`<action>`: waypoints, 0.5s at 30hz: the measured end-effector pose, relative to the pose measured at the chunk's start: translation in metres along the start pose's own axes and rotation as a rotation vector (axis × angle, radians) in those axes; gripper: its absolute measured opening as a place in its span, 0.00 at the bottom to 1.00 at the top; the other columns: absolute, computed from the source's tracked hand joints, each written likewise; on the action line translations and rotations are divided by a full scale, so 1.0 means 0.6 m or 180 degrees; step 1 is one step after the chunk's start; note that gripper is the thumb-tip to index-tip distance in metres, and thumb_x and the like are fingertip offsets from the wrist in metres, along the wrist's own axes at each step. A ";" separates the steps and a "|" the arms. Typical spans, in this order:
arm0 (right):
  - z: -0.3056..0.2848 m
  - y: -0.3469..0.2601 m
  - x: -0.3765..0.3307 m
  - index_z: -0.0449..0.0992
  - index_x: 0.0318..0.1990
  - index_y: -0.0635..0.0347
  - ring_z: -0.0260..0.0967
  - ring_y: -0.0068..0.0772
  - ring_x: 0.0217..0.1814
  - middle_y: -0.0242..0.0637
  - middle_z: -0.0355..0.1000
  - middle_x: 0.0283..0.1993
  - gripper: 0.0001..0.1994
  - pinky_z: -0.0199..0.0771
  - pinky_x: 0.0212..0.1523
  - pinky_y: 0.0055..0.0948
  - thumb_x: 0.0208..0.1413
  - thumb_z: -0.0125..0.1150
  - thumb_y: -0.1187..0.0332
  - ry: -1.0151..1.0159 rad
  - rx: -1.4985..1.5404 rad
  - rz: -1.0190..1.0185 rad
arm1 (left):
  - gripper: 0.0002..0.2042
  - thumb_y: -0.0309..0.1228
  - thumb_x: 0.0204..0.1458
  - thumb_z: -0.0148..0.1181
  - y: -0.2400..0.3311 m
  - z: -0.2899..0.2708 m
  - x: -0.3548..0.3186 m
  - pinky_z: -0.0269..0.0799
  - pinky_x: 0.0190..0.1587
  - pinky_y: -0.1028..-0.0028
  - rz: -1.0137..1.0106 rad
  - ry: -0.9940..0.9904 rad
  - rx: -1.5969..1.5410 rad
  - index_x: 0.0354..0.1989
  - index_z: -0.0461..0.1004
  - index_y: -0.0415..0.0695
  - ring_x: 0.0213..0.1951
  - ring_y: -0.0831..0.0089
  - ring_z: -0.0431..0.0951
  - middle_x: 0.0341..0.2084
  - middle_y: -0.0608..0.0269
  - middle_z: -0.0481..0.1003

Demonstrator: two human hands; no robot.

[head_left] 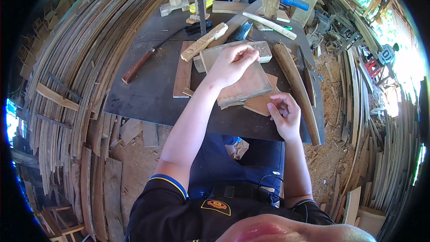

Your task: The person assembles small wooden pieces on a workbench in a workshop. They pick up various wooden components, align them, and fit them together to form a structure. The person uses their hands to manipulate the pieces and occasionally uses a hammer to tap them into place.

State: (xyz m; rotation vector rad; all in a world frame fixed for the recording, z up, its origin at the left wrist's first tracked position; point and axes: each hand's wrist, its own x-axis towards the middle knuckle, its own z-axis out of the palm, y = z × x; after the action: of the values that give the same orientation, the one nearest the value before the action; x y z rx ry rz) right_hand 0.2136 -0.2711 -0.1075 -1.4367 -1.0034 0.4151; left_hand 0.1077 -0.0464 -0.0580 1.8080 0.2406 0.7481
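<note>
Board [248, 80] mid-worktop [152, 94], overlapping a brown offcut [263, 104]. Left hand [236, 62] curled over it; can't tell if gripping. Right hand [286, 113] near front edge, thumb and fingers apart. Risk: uneven support could make the board rock.

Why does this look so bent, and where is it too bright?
Head view: fisheye lens, so the stacked planks at left bow; head view, right edge: the bright opening washes out to white; head view, middle: left hand and right hand show clearly.
</note>
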 end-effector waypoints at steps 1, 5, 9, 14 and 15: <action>0.001 -0.002 0.001 0.75 0.52 0.63 0.71 0.14 0.32 0.30 0.74 0.32 0.16 0.71 0.31 0.17 0.57 0.67 0.80 0.0047 -0.0008 0.0009 | 0.11 0.37 0.67 0.58 0.002 0.002 0.001 0.59 0.31 0.80 -0.0040 -0.0003 0.0029 0.37 0.80 0.44 0.28 0.87 0.63 0.24 0.78 0.68; 0.003 -0.012 0.001 0.70 0.61 0.61 0.71 0.14 0.31 0.29 0.74 0.30 0.24 0.70 0.32 0.17 0.57 0.67 0.79 0.0121 -0.0075 0.0097 | 0.11 0.37 0.67 0.59 0.002 0.006 0.002 0.58 0.29 0.81 0.0090 0.0052 -0.0017 0.37 0.80 0.44 0.27 0.88 0.63 0.23 0.79 0.68; 0.003 -0.002 0.007 0.69 0.65 0.61 0.68 0.15 0.29 0.28 0.72 0.29 0.26 0.69 0.31 0.20 0.58 0.68 0.75 -0.0021 -0.0381 0.0001 | 0.11 0.37 0.67 0.57 0.000 0.002 0.002 0.56 0.28 0.81 0.0158 0.0080 -0.0173 0.36 0.80 0.45 0.25 0.89 0.61 0.21 0.80 0.66; 0.004 -0.002 0.008 0.72 0.62 0.61 0.60 0.11 0.28 0.24 0.65 0.29 0.23 0.62 0.28 0.17 0.59 0.68 0.76 -0.0174 -0.0498 -0.0138 | 0.11 0.35 0.68 0.56 0.003 -0.003 0.002 0.56 0.29 0.82 0.0027 -0.0041 -0.0108 0.37 0.79 0.42 0.25 0.88 0.61 0.21 0.79 0.64; 0.003 -0.006 0.009 0.73 0.61 0.61 0.60 0.13 0.27 0.25 0.65 0.27 0.22 0.63 0.28 0.19 0.59 0.68 0.75 -0.0137 -0.0508 -0.0130 | 0.11 0.35 0.68 0.56 0.006 -0.005 0.003 0.56 0.29 0.82 0.0010 -0.0042 -0.0113 0.37 0.79 0.42 0.25 0.88 0.61 0.21 0.78 0.64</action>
State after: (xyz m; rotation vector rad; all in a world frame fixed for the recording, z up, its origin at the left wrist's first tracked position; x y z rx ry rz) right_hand 0.2140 -0.2661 -0.1028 -1.5523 -1.1191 0.3435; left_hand 0.1066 -0.0445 -0.0538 1.7795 0.2145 0.7382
